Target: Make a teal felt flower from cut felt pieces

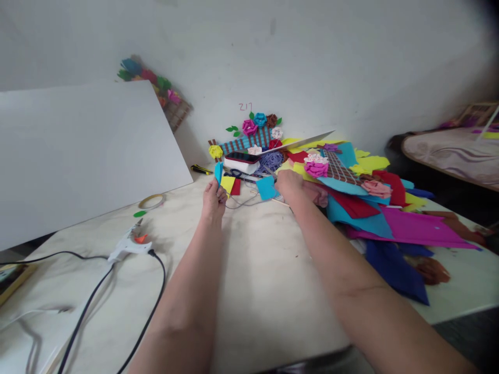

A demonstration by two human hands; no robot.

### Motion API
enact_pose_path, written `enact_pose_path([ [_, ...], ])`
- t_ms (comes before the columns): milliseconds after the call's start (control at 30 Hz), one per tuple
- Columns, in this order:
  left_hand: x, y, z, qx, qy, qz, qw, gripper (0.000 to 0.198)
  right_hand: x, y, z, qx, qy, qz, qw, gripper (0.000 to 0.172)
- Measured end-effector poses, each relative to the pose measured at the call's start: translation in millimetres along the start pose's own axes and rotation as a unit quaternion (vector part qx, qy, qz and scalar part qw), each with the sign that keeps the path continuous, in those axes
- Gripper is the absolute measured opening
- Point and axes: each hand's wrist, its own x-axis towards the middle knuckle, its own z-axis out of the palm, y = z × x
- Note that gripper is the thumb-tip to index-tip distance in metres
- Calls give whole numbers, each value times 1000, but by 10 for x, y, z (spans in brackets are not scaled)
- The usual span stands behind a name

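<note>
My left hand point(213, 198) is closed on small felt pieces point(223, 177), a blue one upright and a yellow one beside it. My right hand point(289, 185) reaches further forward, fingers curled down next to a blue felt square point(267, 188) on the pale table point(253, 275); what it grips, if anything, is hidden. Scissors point(238, 175) lie just behind the two hands, in front of a phone on a white box point(244, 161).
A heap of coloured felt sheets point(374, 218) with felt flowers covers the table's right side. A glue gun point(130, 243) with a black cord lies at the left, near a tape roll point(151, 200). A white board point(86, 150) leans against the wall. A bed point(452, 150) stands far right.
</note>
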Motion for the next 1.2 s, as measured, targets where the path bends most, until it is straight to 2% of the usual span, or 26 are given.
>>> enact_pose_path([
  [67,-7,-43,30,13,4,-1,1000,37,10,-10,-28,-2,-3,1,1000,28],
  [133,-10,-69,57,22,8,-5,1000,36,26,-20,-53,30,21,3,999,26],
  [233,-25,-84,100,26,4,-10,1000,37,28,-106,-37,198,23,-8,980,26],
  [300,-45,-87,133,24,-2,-12,1000,39,-14,-231,22,380,-63,-21,922,28],
  [367,-69,-89,166,21,-7,-17,1000,40,-95,-389,105,523,-135,-21,841,33],
  [433,-87,-93,192,18,-8,-21,1000,39,-189,-538,192,602,-190,-34,775,34],
  [500,-94,-96,204,15,-6,-25,1000,39,-259,-634,267,629,-224,-41,743,29],
  [600,-89,-99,199,16,-3,-38,999,39,-277,-650,336,634,-191,-27,749,26],
  [733,-75,-112,179,24,-8,-52,998,35,-216,-543,337,628,-158,22,762,25],
  [800,-70,-123,173,28,-7,-48,998,34,-212,-512,314,640,-177,29,748,24],
  [900,-63,-138,165,36,-4,-34,999,33,-257,-542,292,668,-244,-16,703,26],
  [967,-60,-144,159,44,2,-24,999,33,-302,-598,298,666,-272,-43,694,29],
  [1100,-49,-160,157,54,17,-8,998,32,-347,-683,328,637,-229,-8,736,31],
  [1200,-26,-178,156,61,26,-3,998,31,-307,-650,313,616,-203,4,761,35],
])
